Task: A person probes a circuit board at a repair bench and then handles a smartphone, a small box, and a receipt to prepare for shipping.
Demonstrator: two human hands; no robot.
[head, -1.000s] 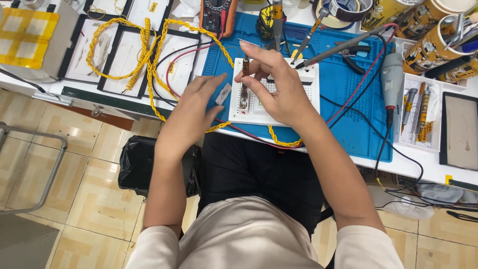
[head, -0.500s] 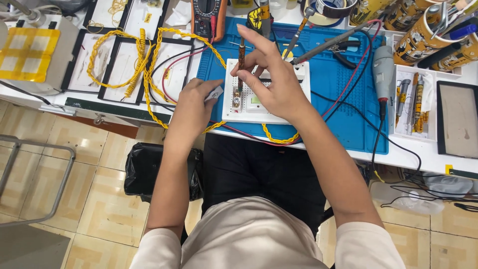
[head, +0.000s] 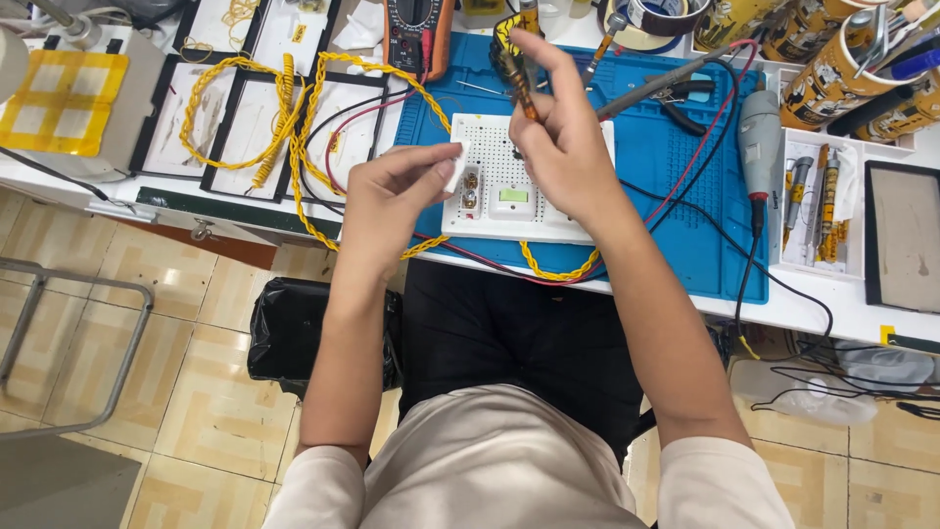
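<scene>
A: Two hands are seen over the breadboard, which lies on the blue mat at the desk's front edge.

B: Left hand?

A: A small white pad is pinched between thumb and fingertips, just beside the breadboard's left edge.

B: Right hand?

A: A thin brown-handled tool is gripped between thumb and fingers, raised above the breadboard's far edge. Index finger is stretched out.

B: Surroundings?

A: Yellow twisted wire is looped left of the mat. A multimeter is placed behind it; pliers lie to the right.
</scene>
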